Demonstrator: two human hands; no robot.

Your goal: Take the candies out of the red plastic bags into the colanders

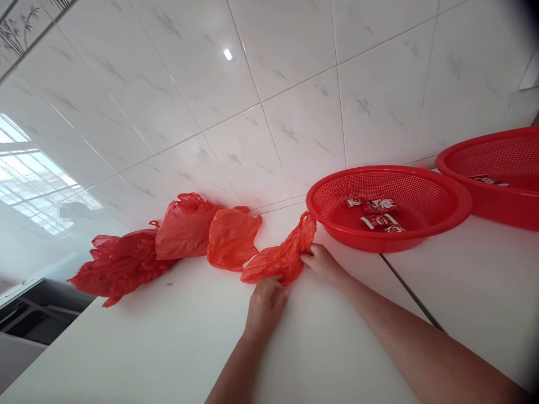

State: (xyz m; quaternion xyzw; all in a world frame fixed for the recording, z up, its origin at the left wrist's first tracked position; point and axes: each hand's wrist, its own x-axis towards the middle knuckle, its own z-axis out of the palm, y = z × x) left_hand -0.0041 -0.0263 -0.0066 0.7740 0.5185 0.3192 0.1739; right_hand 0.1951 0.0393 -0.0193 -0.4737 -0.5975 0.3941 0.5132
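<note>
Pale marbled tiles (303, 126) back a white table (168, 348) where, from afar, I pinch a red plastic bag (273, 264) by its right end with my right hand (323, 261), just beside a red basket (374, 242) holding small packets (379, 206). My left hand (266, 307) touches the bag's near edge; whether it grips, I cannot tell. More red bags (185, 230) lie in a row to the left.

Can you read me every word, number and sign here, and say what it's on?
No word or number is clear enough to read.
Packets in the middle red basket: pale printing, too small and blurred.
Dark packet in the right-hand red basket: pale marks, too small.
Small grey mark on the white table: too blurred to tell.
Red bags: no lettering I can see.
</note>
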